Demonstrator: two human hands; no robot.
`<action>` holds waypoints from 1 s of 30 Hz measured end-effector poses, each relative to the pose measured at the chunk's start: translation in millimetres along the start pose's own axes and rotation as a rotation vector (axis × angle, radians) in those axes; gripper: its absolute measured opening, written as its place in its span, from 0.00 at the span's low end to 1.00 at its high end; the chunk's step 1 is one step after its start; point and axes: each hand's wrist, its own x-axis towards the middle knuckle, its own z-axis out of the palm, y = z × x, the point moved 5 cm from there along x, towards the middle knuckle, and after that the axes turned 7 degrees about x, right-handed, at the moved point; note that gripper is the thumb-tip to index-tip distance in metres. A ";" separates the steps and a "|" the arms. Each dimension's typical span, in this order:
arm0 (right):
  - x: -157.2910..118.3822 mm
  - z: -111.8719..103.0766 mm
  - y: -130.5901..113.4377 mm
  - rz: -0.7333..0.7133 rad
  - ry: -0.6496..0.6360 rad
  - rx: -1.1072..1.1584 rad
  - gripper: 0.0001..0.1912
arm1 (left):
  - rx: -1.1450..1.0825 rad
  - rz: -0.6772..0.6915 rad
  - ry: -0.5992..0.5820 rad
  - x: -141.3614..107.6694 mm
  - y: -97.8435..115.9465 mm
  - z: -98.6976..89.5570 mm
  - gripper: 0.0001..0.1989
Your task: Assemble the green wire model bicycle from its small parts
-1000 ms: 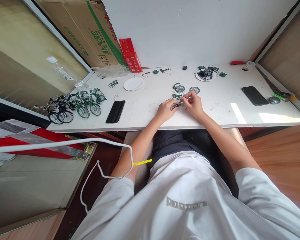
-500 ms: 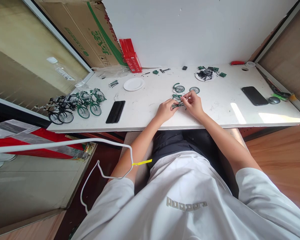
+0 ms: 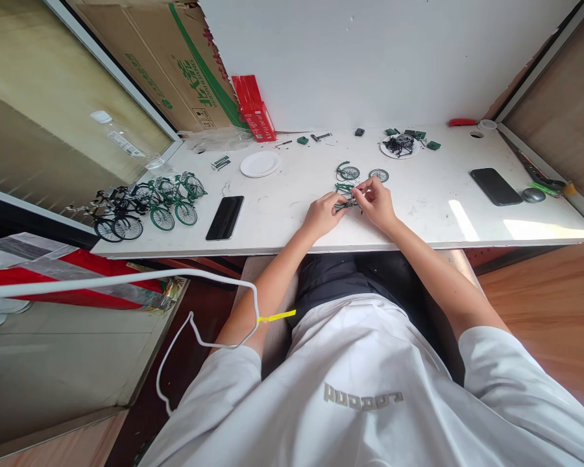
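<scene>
Near the table's front edge, my left hand (image 3: 324,213) pinches a small dark green model bicycle part (image 3: 350,202), its shape partly covered by the fingers. My right hand (image 3: 376,200) meets it from the other side, thumb and fingertips closed at the same part; anything smaller between them is hidden. Just beyond the fingers lies a green model bicycle frame piece (image 3: 343,187). Farther off are a small spoked wheel with a green fender (image 3: 350,172) and a loose spoked wheel (image 3: 379,175).
Assembled model bicycles (image 3: 163,202) cluster at the left, beside a phone (image 3: 225,218). A white plate (image 3: 260,165) and a red box (image 3: 255,113) stand farther back. Black parts fill another plate (image 3: 400,148). At right lie a second phone (image 3: 495,186) and pliers (image 3: 535,172). A white cable (image 3: 214,275) hangs in front.
</scene>
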 end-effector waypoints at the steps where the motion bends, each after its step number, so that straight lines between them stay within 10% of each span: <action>1: 0.1 0.0 -0.5 -0.001 -0.001 0.000 0.27 | -0.001 -0.001 0.000 0.0 0.3 -0.3 0.09; 30: -0.4 0.4 -0.2 0.019 -0.024 0.009 0.28 | -0.013 -0.017 -0.022 0.9 5.1 -4.0 0.09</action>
